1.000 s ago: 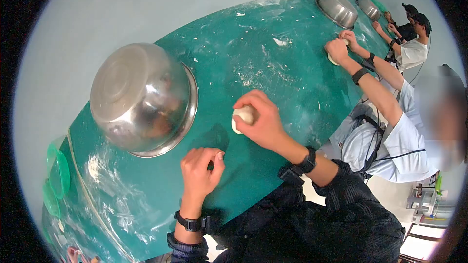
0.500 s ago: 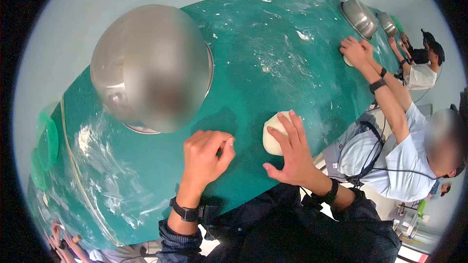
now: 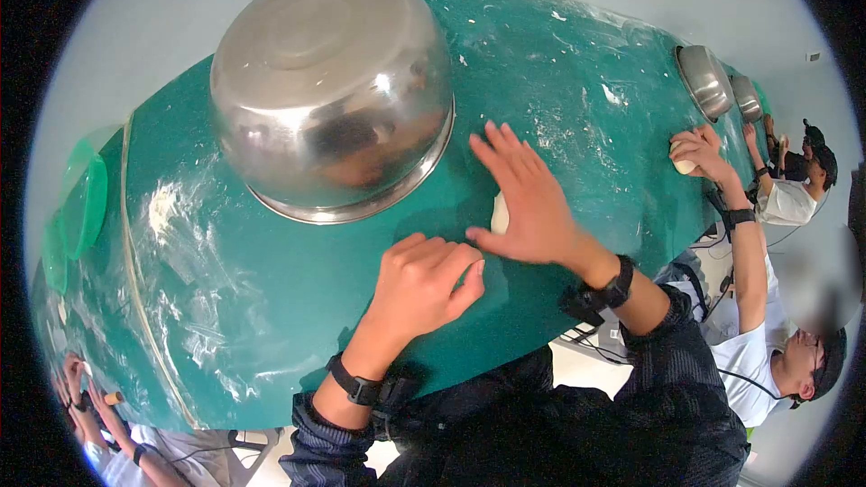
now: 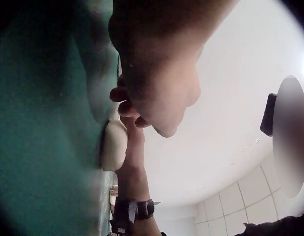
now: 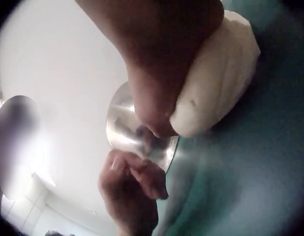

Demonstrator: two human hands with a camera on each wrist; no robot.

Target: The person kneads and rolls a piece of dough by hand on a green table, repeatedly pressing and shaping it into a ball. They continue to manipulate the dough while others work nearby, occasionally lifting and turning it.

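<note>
My right hand (image 3: 532,198) lies over a piece of white dough (image 3: 500,215) on the green table (image 3: 298,307). Its fingers are straight and its palm hides most of the dough. From the right wrist view the dough (image 5: 220,78) looks thick and smooth with a crease, and the hand's heel presses against it. My left hand (image 3: 424,284) hovers over the table beside it with loosely curled fingers and nothing in them. Seen from the left wrist, the dough (image 4: 114,145) sits low on the table under the right hand.
A large steel bowl (image 3: 334,90) stands upside down just beyond my hands. Flour (image 3: 162,212) dusts the table at left, near green plastic lids or dishes (image 3: 86,207). To the right, another person's hand (image 3: 704,151) works dough by smaller steel bowls (image 3: 705,83).
My right hand went from gripping the dough, to fingertips spread on it, to a straight-fingered palm over it. The left hand stays loosely curled. The head view has shifted.
</note>
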